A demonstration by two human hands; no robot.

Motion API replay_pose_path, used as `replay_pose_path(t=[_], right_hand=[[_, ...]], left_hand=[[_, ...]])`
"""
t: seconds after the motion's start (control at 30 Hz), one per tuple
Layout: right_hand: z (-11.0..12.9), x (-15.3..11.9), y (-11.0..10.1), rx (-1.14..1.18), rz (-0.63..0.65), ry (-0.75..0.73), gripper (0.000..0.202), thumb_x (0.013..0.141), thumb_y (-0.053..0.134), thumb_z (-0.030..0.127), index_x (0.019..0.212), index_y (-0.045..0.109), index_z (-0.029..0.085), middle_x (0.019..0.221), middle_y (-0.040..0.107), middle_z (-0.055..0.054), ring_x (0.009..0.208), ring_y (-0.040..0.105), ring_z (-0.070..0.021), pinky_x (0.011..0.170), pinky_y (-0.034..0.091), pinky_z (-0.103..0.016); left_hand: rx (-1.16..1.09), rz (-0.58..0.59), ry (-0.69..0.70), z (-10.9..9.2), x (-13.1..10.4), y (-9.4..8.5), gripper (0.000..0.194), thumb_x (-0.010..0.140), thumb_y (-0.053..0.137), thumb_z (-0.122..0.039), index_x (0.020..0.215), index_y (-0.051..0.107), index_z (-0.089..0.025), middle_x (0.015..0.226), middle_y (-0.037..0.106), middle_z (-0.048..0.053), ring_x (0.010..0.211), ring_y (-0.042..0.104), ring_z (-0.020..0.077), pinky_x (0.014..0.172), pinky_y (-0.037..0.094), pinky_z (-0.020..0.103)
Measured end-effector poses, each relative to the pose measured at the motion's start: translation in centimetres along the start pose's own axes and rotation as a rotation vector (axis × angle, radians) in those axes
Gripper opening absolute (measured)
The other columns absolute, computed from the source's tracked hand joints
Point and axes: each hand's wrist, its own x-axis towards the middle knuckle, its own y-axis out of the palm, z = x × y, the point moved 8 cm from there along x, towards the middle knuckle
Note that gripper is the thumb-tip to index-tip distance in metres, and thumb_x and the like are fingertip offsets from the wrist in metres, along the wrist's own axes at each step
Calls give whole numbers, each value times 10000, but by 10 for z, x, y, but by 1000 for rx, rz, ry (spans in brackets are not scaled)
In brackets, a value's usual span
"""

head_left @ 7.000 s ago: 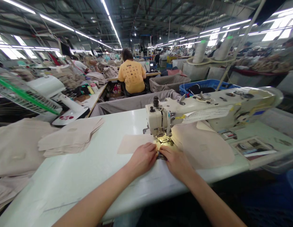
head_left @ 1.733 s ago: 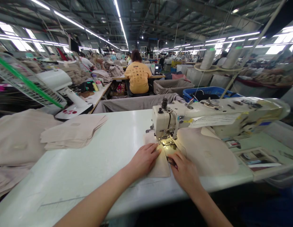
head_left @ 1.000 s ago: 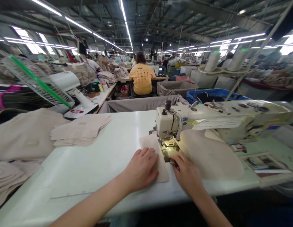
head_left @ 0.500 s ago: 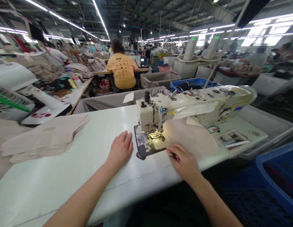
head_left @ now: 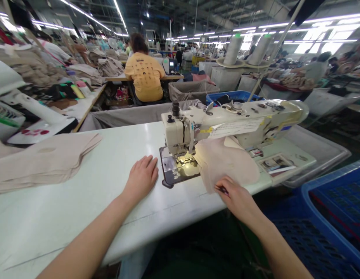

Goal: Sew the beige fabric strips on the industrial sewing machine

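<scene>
My left hand (head_left: 141, 175) lies flat on the pale table top, fingers stretched out and nothing in them, just left of the sewing machine's (head_left: 180, 135) metal base plate (head_left: 180, 175). My right hand (head_left: 232, 193) is closed, thumb against fingers, at the near edge of a stack of beige fabric pieces (head_left: 226, 161). Something small and dark shows between its fingers, too hidden to name. Those pieces lie right of the needle, partly beneath the machine's arm. Another pile of beige fabric pieces (head_left: 49, 161) rests at the left of the table.
A white fan (head_left: 31, 112) stands at far left. Beyond the table is a grey cloth-lined bin (head_left: 118, 118), with a person in a yellow shirt (head_left: 145, 77) seated behind it. Blue plastic crates (head_left: 328, 217) stand at right. Two thread cones (head_left: 232, 50) rise behind the machine.
My right hand has moved right and nearer, away from the base plate. The near corner of the right-hand fabric now reaches toward the table's front edge. My left hand stays flat; the view has shifted slightly.
</scene>
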Motion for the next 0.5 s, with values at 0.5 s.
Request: replay_pose_path(t=[0.5], right_hand=[[-2, 3, -2, 4, -33, 23, 189, 959, 498, 277, 809, 607, 237, 857, 670, -10, 738, 654, -170, 650, 464, -266]], left_hand=[[38, 24, 26, 0, 0, -1, 438, 992, 353, -305, 1303, 603, -122, 1394, 582, 183, 1301, 529, 336, 1094, 430, 509]])
